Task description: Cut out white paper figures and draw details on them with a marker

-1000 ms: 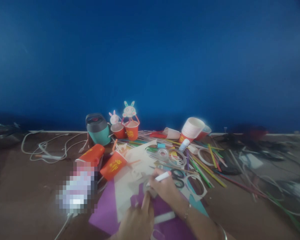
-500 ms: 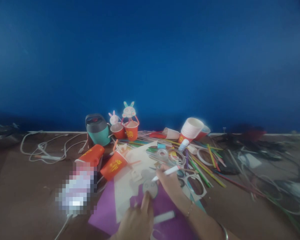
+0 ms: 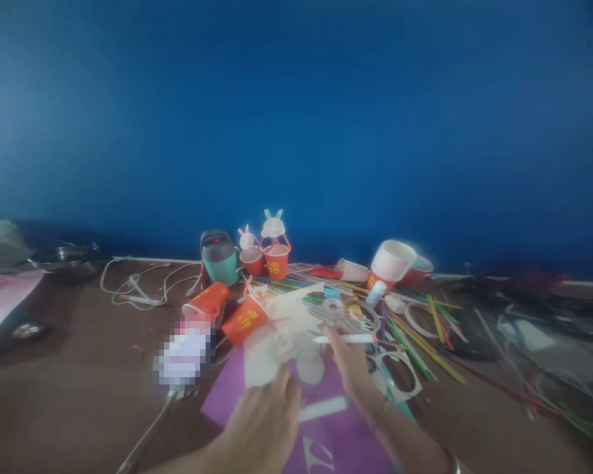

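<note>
squinting through blur, i see my right hand [image 3: 348, 359] pinching a white pen [image 3: 344, 338]; left hand [image 3: 264, 421] fingers loosely spread, at 7 o'clock of the paper disc [image 3: 310, 367]; stacked cups [image 3: 394, 260] at 1.

Deep blue wall [image 3: 296, 118] behind a brown, seemingly wooden floor [image 3: 79, 368].

bare forearms, right hand [image 3: 348, 359], apparently braceleted wrist

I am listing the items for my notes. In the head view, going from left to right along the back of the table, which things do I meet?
White cable → teal flask → red cup with the rabbit figure → stack of white cups.
</note>
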Demonstrator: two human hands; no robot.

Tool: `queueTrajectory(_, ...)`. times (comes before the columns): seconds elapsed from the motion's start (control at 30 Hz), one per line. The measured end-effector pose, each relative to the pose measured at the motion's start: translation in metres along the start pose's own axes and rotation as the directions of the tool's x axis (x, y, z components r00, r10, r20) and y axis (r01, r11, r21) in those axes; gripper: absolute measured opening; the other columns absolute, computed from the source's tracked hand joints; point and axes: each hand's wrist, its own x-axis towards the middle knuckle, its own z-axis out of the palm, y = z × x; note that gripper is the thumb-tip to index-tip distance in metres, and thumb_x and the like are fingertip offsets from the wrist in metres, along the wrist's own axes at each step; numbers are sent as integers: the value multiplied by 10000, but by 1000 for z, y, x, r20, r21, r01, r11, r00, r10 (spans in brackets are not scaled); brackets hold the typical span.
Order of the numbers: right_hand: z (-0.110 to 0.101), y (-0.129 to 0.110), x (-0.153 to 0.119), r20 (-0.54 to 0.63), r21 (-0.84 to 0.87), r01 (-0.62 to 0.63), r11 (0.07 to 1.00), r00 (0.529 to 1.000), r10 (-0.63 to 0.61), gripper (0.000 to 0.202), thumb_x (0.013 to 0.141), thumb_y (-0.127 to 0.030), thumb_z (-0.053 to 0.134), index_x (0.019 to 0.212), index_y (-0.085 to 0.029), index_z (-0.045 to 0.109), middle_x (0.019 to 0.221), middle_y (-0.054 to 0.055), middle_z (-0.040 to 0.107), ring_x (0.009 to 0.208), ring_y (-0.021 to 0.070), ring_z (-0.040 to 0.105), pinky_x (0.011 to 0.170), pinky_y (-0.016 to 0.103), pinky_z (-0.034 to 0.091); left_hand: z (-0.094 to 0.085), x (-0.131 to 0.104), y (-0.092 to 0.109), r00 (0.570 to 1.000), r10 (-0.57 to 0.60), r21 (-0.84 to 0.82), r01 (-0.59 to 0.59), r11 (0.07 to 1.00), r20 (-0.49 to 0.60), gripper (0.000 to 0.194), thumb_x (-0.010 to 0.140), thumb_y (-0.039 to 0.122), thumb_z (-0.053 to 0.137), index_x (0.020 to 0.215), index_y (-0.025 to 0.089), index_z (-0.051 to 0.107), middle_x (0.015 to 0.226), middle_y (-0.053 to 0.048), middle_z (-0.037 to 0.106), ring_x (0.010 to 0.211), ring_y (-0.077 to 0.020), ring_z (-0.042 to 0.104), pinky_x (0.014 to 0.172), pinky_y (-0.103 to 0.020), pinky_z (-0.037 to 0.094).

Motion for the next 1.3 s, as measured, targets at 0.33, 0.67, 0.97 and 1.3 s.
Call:
queueTrajectory(0.33, 4, -3, 1, -9, -2, 8, 1000, 1000, -8, 325, 703, -404, 603, 502, -223, 423, 409, -60, 459, 432, 118, 437, 453, 245, 325, 10, -43, -127, 880, -450, -211, 416, 884, -153, 235, 906, 233, 368, 874, 204, 599, 1304, -82, 551, 870, -195, 671, 751, -306, 512)
queueTrajectory(0.67, 4, 4, 3, 13, 47, -49, 998, 999, 48, 376, 680, -482, 624, 514, -229, 402, 374, -76, 420, 371, 92, 357, 388, 228, 231, -18, -35, -195, 680, -667, -248, 620, 745, -305, 385, 911, 297, 330, 1220, 185, 531, 1319, -108, 559, 1070, -306, 609, 829, -394, 491)
queueTrajectory(0.97, 4, 0, 0, 18, 6, -33, 999, 999, 32, 349, 689, -441, 617, 497, -225, 422, 365, -70, 426, 371, 97, 379, 397, 232, 254, 33, -95, -187, 790, -309, -168, 259, 951, -529, 218, 862, 332, 438, 956, 221, 600, 1125, -64, 672, 988, -227, 657, 813, -266, 515)
queueTrajectory(1.3, 4, 6, 4, 44, 9, -45, 999, 998, 45, 358, 674, -456, 616, 494, -224, 413, 377, -64, 455, 390, 102, 420, 417, 224, 318, 46, -87, -162, 927, -234, -151, 197, 969, -291, 185, 857, 278, 404, 740, 239, 542, 1286, -55, 606, 768, -196, 702, 668, -270, 528)
